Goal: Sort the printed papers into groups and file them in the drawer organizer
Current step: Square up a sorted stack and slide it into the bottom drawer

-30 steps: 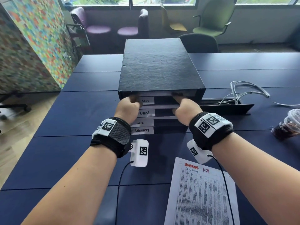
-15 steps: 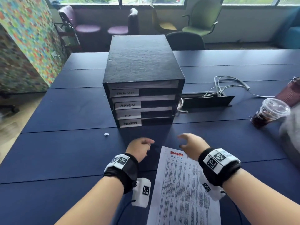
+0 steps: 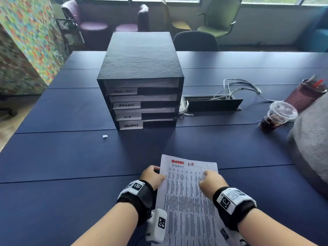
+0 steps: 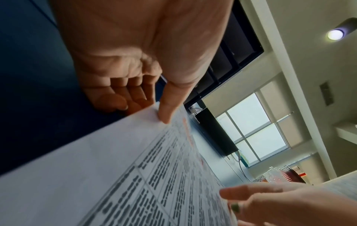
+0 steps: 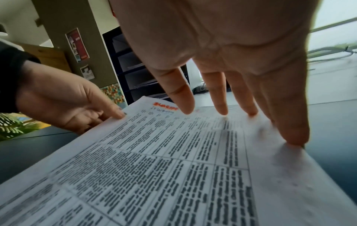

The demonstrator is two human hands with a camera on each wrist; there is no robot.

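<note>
Left hand pinching paper's left edge, right hand flat on top – steadied near table's front edge for filing in organizer.

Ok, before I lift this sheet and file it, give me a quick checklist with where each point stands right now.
1. Left hand grips the printed sheet at its left edge: ok.
2. Right hand grips it: not ok, its straight fingers only touch the top.
3. Heading read: ok, handwritten "security".
4. Matching label on the drawer organizer: ok, bottom slot.
5. Room in that slot: cannot tell.
6. Iced drink out of the path: ok, off to the right.
</note>
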